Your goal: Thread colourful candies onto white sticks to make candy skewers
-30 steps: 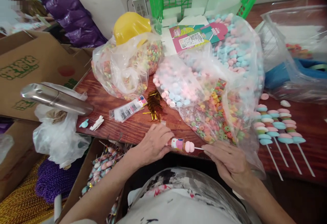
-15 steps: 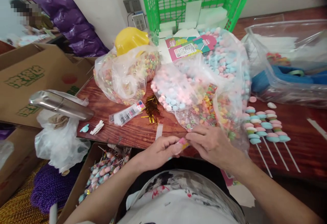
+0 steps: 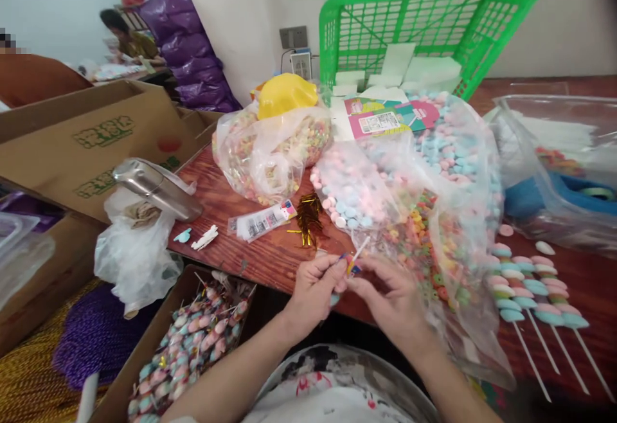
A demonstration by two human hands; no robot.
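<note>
Two bare hands are meeting over the near edge of a reddish-brown wooden tabletop (image 3: 265, 261), clock directions being taken from the hands with 12 at the top. The left hand (image 3: 313, 288) is clamping on a lolly (image 3: 359, 251), its fingers and thumb covering most of the sweets. The right hand (image 3: 390, 291) is pinching the same lolly from the 3 o'clock side, its thumb and fingers closing on a coloured wrapper (image 3: 355, 270) near the base of the stick. The white stick is pointing to 1 o'clock, and a pale blue end is showing beneath the left hand.

Four skewers of stacked sweets (image 3: 536, 288) are lying side by side at 3 o'clock, their bare stems slanting towards 5 o'clock. A clear bag of ring-shaped sweets (image 3: 434, 262) is resting at 2 o'clock, near the right hand, while a bag of pink and blue sweets (image 3: 366, 179) is spreading from 12 to 1 o'clock. A bunch of gold ties (image 3: 308, 220) is lying at 11 o'clock; printed plastic sleeves (image 3: 264, 222) are lying just beside it, at 10 o'clock. At 8 o'clock, below the tabletop, an open cardboard box (image 3: 147, 339) is holding many similar lollies (image 3: 202, 333). A green crate (image 3: 380, 0) is standing between 12 and 1 o'clock, behind the bags
</note>
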